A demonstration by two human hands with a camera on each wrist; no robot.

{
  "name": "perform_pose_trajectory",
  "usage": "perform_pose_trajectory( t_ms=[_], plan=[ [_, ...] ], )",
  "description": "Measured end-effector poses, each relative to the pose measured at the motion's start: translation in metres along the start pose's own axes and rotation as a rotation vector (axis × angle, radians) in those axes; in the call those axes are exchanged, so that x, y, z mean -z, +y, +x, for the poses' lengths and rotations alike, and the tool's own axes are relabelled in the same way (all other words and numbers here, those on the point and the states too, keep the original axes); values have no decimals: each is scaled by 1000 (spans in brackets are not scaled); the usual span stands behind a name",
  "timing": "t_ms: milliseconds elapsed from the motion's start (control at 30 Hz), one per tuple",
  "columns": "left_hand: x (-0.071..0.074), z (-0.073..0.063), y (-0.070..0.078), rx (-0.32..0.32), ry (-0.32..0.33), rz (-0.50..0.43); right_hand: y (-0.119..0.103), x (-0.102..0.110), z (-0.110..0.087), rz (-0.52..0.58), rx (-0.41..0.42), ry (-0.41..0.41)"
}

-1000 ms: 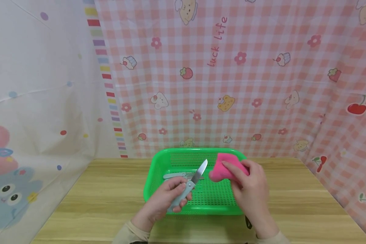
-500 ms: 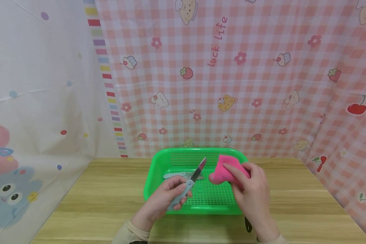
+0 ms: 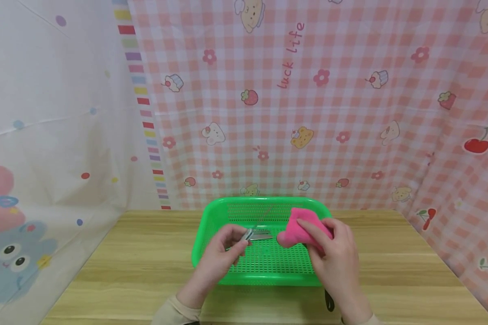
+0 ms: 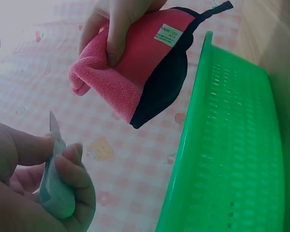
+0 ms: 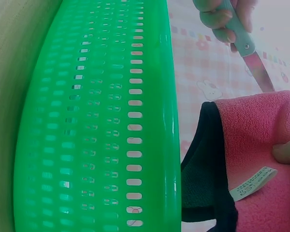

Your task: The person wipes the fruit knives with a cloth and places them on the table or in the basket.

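In my left hand (image 3: 221, 250) I grip a knife (image 4: 56, 188) by its pale blue-grey handle. Its blade (image 5: 258, 71) points up and away, seen nearly edge-on in the head view. My right hand (image 3: 337, 257) pinches a folded pink cloth (image 3: 289, 235) with black edging, a white label (image 4: 167, 35) and a black loop (image 3: 329, 300) hanging down. The cloth is to the right of the blade, with a gap between them in the head view. Both hands are over a green basket (image 3: 264, 199). Inside it lies metal cutlery (image 3: 262, 235), partly hidden behind my left hand.
The perforated basket stands on a wood-grain table (image 3: 394, 266). A pink checked curtain (image 3: 349, 104) hangs close behind the table, and a white patterned curtain (image 3: 73, 113) hangs at the left.
My left hand has rolled the knife, so the blade's flat side has turned to a thin edge and the handle is mostly covered. The cloth has sunk slightly.
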State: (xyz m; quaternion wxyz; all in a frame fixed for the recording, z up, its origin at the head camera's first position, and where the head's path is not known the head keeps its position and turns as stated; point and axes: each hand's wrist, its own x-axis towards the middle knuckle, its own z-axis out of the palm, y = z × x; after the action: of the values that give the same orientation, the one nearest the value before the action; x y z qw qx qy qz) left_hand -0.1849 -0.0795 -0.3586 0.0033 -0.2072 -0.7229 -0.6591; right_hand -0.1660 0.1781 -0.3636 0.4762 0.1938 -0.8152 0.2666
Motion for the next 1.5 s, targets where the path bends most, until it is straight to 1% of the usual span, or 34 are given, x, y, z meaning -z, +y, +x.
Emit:
perform_pose_trajectory(
  t_ms=[133,267,367,433,600,667,700,833,967,1100,1200,1367,1500],
  plan=[
    [-4,0,3,-102,121,144,0,-1,0,2,2,0],
    [-6,-1,3,-218,217,289,0,-1,-2,4,-9,-11],
    [-6,0,1,-300,262,385,-1,-2,-3,8,-16,-13],
    [-7,0,0,-364,290,467,-2,-2,-3,11,-15,-10],
    [-7,2,-5,-569,368,703,-3,-2,-3,14,-2,-4],
    [-6,3,-7,-635,391,776,-4,-2,-3,17,-1,-9],
    [-6,4,-8,-658,398,802,-4,-2,-3,18,-2,-11],
    [-6,5,-11,-728,430,888,-7,-3,-3,20,6,-19],
    [-8,5,-10,-777,469,964,-10,-6,-2,23,58,1],
    [-11,6,-9,-848,517,1029,-13,-11,0,38,129,67],
    [-13,6,-6,-892,542,1077,-15,-15,1,40,165,102],
    [-17,5,-5,-915,548,1141,-21,-22,1,37,210,108],
    [-20,5,-7,-917,545,1162,-25,-27,1,33,236,108]
  ],
)
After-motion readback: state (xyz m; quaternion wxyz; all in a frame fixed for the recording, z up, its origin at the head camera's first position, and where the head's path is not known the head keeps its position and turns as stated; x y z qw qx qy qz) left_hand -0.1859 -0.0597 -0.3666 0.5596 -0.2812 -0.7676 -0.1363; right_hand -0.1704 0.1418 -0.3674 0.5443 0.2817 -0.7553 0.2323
